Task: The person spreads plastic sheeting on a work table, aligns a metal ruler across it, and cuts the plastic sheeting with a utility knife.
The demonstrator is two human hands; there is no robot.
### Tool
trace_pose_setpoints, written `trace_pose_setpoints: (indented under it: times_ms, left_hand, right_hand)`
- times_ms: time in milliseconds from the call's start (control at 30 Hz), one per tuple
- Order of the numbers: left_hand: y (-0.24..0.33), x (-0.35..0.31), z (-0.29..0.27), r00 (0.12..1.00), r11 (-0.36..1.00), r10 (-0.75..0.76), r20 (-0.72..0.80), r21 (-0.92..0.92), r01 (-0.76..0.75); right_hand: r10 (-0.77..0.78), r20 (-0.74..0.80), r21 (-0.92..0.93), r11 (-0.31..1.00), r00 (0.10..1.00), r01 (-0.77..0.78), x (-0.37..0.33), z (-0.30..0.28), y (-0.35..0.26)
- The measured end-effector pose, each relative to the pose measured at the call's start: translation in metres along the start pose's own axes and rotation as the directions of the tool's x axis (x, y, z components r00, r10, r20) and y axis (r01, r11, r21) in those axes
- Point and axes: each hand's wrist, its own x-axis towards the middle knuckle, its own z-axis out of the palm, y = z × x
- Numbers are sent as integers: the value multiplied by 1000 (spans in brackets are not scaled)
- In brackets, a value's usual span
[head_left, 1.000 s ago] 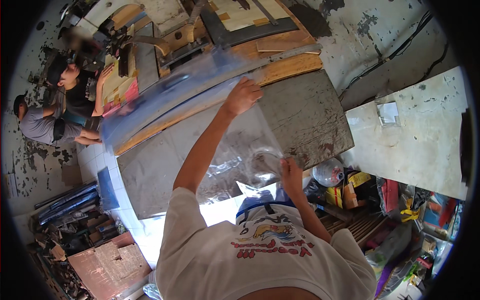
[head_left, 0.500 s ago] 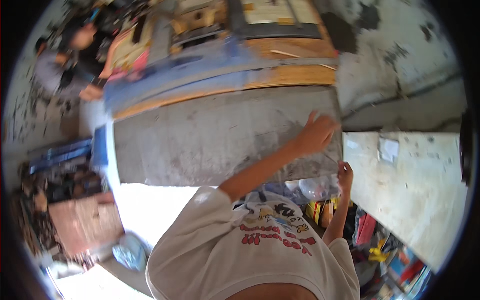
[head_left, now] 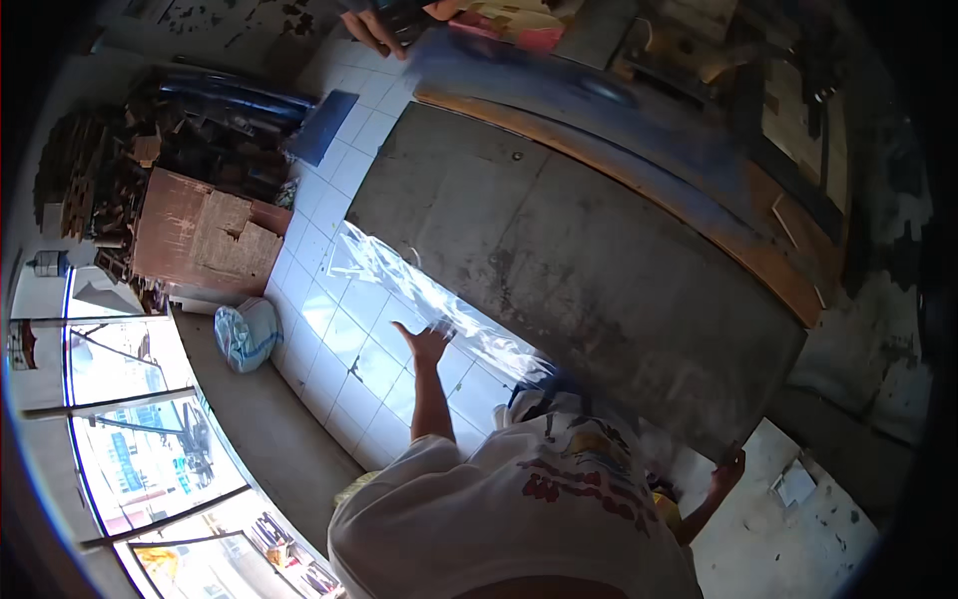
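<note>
A large dark grey work table [head_left: 559, 240] with a scuffed top stretches diagonally in front of me. My left hand [head_left: 427, 342] is off its near edge, above the tiled floor, with thumb and fingers spread and nothing in it. Beside that hand, a shiny, streaked, see-through strip [head_left: 439, 295] runs along the table's near side. My right hand [head_left: 731, 466] is at the near right corner of the table, fingers curled; what they hold, if anything, is too small to make out.
A pale board [head_left: 798, 539] with a whitish patch lies beyond my right hand. Along the table's far side runs a wooden strip [head_left: 619, 190]. To the left are a reddish-brown panel [head_left: 190, 235], stacked scraps, a tied plastic bag [head_left: 247, 334] and bright windows. Another person's legs [head_left: 371, 32] show at the top.
My view has swung left and tilted. The left hand has moved from over the tabletop to beyond its near edge, fingers spreading. The right hand stays by the right corner.
</note>
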Motion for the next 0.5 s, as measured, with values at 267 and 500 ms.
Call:
trace_pose_setpoints:
  times_ms: [267,500]
  left_hand:
    - [126,98,40,857,852,487,168,-304,-425]
    - [258,149,161,759,850,500,416,-69,-522]
  right_hand:
    - [431,77,89,895,899,-437,-9,-8,-49]
    - [391,57,46,918,919,-394,-14,14,-60]
